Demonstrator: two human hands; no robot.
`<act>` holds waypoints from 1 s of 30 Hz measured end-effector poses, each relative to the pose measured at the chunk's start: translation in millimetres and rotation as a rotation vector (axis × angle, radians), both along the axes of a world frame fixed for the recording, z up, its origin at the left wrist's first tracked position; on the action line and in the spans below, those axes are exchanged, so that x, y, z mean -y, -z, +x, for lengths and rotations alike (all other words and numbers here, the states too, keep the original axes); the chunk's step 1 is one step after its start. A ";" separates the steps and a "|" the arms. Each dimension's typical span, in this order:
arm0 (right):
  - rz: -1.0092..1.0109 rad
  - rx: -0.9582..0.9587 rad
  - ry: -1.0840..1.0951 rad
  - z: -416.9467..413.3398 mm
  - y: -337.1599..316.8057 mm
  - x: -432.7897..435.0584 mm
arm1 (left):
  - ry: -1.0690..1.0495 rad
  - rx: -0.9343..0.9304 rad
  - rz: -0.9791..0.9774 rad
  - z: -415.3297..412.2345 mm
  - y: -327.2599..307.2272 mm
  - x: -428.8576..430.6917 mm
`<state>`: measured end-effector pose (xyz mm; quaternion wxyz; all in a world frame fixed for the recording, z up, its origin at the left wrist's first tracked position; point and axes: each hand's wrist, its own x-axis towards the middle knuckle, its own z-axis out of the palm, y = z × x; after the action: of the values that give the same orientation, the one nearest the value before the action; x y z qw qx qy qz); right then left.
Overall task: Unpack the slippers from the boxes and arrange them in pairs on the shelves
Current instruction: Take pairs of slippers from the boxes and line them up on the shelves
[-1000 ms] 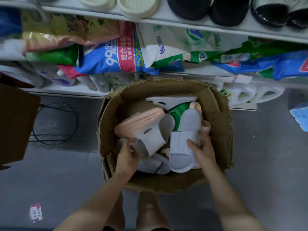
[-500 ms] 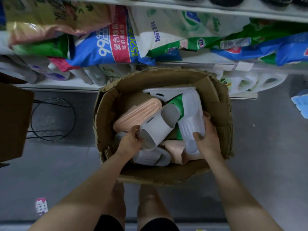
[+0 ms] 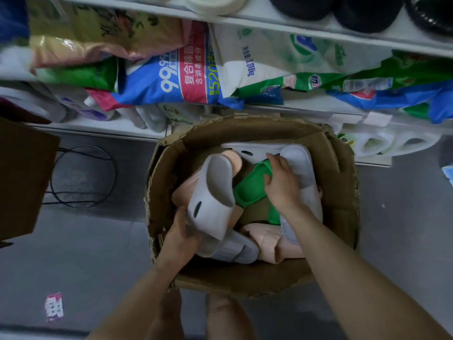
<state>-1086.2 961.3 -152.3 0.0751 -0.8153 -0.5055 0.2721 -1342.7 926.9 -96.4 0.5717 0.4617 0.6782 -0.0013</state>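
On the grey floor (image 3: 81,241), below white shelves (image 3: 306,28) crowded with detergent bags (image 3: 186,77), a torn cardboard box (image 3: 343,197) is sitting full of slippers. The left hand (image 3: 181,238) is gripping a grey slipper (image 3: 212,195) by its heel, fingers clamped on it, holding it tilted above the pile. The right hand (image 3: 282,182) is pressing down on a green slipper (image 3: 250,187), its fingers curling round the strap. Pink slippers (image 3: 267,239) are lying beneath. Black slippers (image 3: 353,13) are already resting on the top shelf.
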 end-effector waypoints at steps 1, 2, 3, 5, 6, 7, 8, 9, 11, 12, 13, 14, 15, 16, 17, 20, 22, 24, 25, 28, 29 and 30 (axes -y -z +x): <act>-0.021 0.029 -0.070 0.9 9.1 -14.5 | -0.003 0.014 -0.004 2.3 4.0 -1.6; -0.037 0.065 -0.136 1.8 18.2 -28.4 | 0.001 0.035 0.006 4.4 9.8 -2.7; -0.043 0.106 -0.195 2.8 28.3 -41.4 | 0.012 0.055 0.025 6.8 15.5 -4.2; -0.076 0.178 -0.287 5.8 45.9 -63.0 | 0.044 0.067 0.031 9.5 26.0 -6.5; -0.094 0.215 -0.330 7.0 55.7 -71.0 | 0.057 0.072 0.028 8.3 31.3 -6.6; -0.113 0.251 -0.369 7.9 64.7 -77.5 | 0.070 0.081 0.034 6.4 35.2 -6.8; -0.141 0.282 -0.400 8.2 72.0 -82.2 | 0.080 0.085 0.039 3.6 38.3 -6.2; -0.166 0.309 -0.420 8.9 77.8 -85.0 | 0.087 0.087 0.050 1.2 38.6 -5.4; -0.161 0.355 -0.427 10.9 82.4 -87.1 | 0.074 0.094 0.085 -2.0 36.1 -2.7; -0.131 0.372 -0.424 12.5 81.3 -86.9 | 0.049 0.100 0.100 -2.9 34.5 -0.7; -0.089 0.382 -0.419 13.5 77.2 -85.2 | 0.016 0.103 0.109 -3.5 31.7 1.6; -0.038 0.379 -0.410 14.6 70.4 -82.8 | -0.022 0.105 0.117 -3.4 28.6 4.2; 0.026 0.358 -0.396 15.3 60.8 -79.5 | -0.053 0.105 0.133 -2.3 24.5 6.6; 0.091 0.325 -0.367 16.4 49.6 -74.7 | -0.078 0.105 0.147 -0.6 20.4 9.2; 0.145 0.281 -0.323 17.3 36.6 -68.8 | -0.093 0.106 0.147 2.0 15.7 11.0; 0.301 0.067 -0.057 16.3 -8.7 -47.0 | -0.093 0.126 0.083 10.8 4.6 12.4; 0.341 -0.157 0.182 11.3 -38.3 -28.1 | -0.109 0.138 0.036 16.8 -2.0 10.8; 0.375 -0.353 0.435 5.1 -63.1 -5.3 | -0.132 0.168 -0.016 22.5 -6.9 7.6; 0.380 -0.419 0.542 2.7 -70.4 8.3 | -0.128 0.177 -0.050 25.1 -8.5 6.2; 0.310 -0.376 0.637 -0.4 -74.8 51.8 | -0.079 0.171 -0.108 28.7 -9.1 6.1; 0.269 -0.353 0.624 0.7 -71.7 66.1 | -0.071 0.168 -0.115 29.6 -9.3 7.0; 0.222 -0.361 0.617 1.4 -68.2 79.7 | -0.068 0.162 -0.120 30.4 -8.9 8.0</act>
<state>-1084.7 881.6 -84.2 0.3297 -0.8551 -0.2409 0.3196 -1312.4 918.9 -87.5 0.6511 0.4019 0.6438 0.0147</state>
